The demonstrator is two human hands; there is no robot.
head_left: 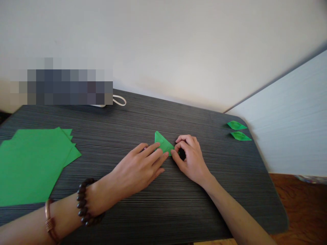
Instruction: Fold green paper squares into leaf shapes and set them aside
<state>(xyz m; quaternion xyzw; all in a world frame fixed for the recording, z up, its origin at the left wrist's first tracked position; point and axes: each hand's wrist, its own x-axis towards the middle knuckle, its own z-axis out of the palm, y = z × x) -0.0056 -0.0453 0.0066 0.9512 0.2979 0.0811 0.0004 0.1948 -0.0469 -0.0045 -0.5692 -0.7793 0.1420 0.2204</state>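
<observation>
A small piece of green paper (163,143), folded to a triangular outline, lies near the middle of the dark table. My left hand (143,163) rests over its left and lower part, fingers stretched out flat and pressing on it; they hide some of the paper. At the paper's right corner, my right hand (190,156) pinches the edge between thumb and index finger, the other fingers curled. Dark beads and a copper-coloured bangle circle my left wrist.
Green paper sheets (33,163) lie in an uneven stack at the left. Two folded green paper pieces (237,125) sit at the far right. A white cord loop (120,100) sticks out beside a blurred-out object at the back. A wall borders the table's (143,115) far side.
</observation>
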